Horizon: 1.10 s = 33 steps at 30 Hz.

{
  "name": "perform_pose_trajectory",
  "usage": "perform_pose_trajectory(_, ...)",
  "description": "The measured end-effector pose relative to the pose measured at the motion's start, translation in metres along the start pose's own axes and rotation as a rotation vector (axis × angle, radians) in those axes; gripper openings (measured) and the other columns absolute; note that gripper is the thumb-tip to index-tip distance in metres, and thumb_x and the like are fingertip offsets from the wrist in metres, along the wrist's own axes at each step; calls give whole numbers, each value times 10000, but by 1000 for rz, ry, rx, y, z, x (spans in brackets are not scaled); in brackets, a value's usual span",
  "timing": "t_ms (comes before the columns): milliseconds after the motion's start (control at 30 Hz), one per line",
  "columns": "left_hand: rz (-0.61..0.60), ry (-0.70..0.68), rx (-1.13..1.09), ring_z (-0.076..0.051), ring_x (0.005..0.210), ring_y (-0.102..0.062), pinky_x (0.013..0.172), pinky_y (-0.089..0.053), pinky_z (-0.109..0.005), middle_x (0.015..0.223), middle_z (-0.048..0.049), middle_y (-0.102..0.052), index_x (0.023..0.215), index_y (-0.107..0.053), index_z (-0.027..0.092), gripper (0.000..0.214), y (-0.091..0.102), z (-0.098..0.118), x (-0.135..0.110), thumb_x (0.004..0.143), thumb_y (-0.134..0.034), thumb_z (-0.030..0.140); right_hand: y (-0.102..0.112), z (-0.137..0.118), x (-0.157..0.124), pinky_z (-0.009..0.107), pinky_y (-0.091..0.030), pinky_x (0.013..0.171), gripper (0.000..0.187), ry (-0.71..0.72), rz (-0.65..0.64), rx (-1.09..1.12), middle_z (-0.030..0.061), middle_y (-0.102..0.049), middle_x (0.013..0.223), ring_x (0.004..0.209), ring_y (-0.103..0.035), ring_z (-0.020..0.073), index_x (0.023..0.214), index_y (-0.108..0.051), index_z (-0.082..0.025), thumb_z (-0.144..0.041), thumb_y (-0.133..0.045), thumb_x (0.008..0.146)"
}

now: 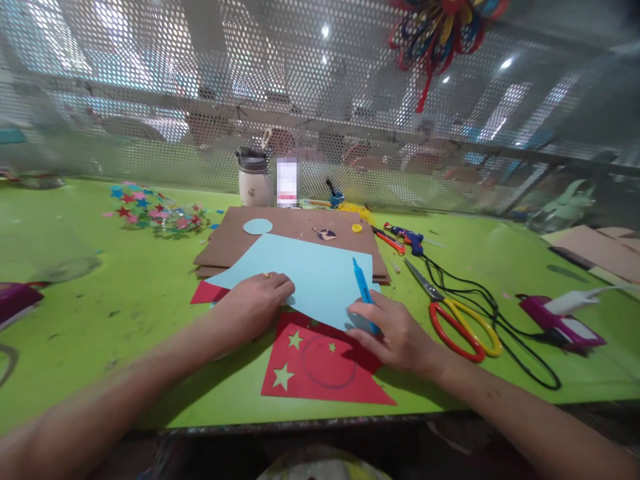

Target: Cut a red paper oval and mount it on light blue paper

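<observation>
A light blue sheet of paper (310, 267) lies over brown cardboard (220, 233), its near edge raised. My left hand (263, 300) is closed at the sheet's near left edge, its fingers bent and the fingertips partly hidden. In my right hand (393, 330) is an uncapped blue marker (362, 283), tip pointing up and away; thumb and fingers are beside the sheet's near right edge. Below both hands lies red paper (310, 390) with star-shaped cutouts and a drawn circle, partly covered by the blue sheet.
Right of my hand lie scissors (450, 320), a glue gun (407, 237), a cutter (390, 240) and a purple power strip (560, 323) with black cable. A light blue disc (257, 227) rests on the cardboard. Behind stand a white bottle (254, 183) and paper stars (145, 207).
</observation>
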<state>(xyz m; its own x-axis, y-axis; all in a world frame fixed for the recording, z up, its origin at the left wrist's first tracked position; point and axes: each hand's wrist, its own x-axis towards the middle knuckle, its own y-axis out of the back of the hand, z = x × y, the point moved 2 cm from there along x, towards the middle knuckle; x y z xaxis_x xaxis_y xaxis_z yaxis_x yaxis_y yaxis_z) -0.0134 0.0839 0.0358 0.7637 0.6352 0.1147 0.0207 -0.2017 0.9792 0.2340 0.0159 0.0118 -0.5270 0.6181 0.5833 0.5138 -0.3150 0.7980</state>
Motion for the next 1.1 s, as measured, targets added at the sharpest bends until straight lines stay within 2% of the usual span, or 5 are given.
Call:
perform_pose_trajectory(300,46,75,55,-262,784,-609,636,-452,-363,851,-92,-645,854,-544,182,199,-7,-1,-2,789,-435,28,19,42,1,340,-555,719,207,-250,120,75,66,-723,884,797,-704,211,1121,-536,-195,-155,-529,918)
perform_pose_trajectory(433,48,119,83,-304,822,-597,632,-449,-390,821,-122,-631,870,-554,165,223,-5,0,5,791,-412,13,29,30,-2,335,-558,765,250,-256,153,117,35,-735,889,827,-713,190,1179,-531,-224,-143,-482,947)
perform_pose_trajectory(600,16,107,74,-286,842,-599,658,-462,-367,841,-129,-635,892,-577,149,228,2,9,28,770,-459,-3,35,0,-6,377,-556,846,445,-114,247,163,53,-735,1034,924,-704,207,1315,-514,-264,-89,-551,907)
perform_pose_trajectory(767,-19,117,54,-291,760,-632,596,-461,-363,833,-151,-640,903,-600,99,240,1,23,47,736,-474,-19,37,12,-6,432,-568,812,464,-241,450,191,69,-688,1139,878,-698,211,1353,-502,-301,-99,-516,936)
perform_pose_trajectory(1100,-44,122,63,-300,804,-660,560,-468,-342,891,-170,-647,942,-629,88,190,-3,23,64,804,-500,65,28,22,12,446,-508,901,388,-134,161,111,110,-657,1134,1044,-620,249,1333,-484,-247,-148,-487,958)
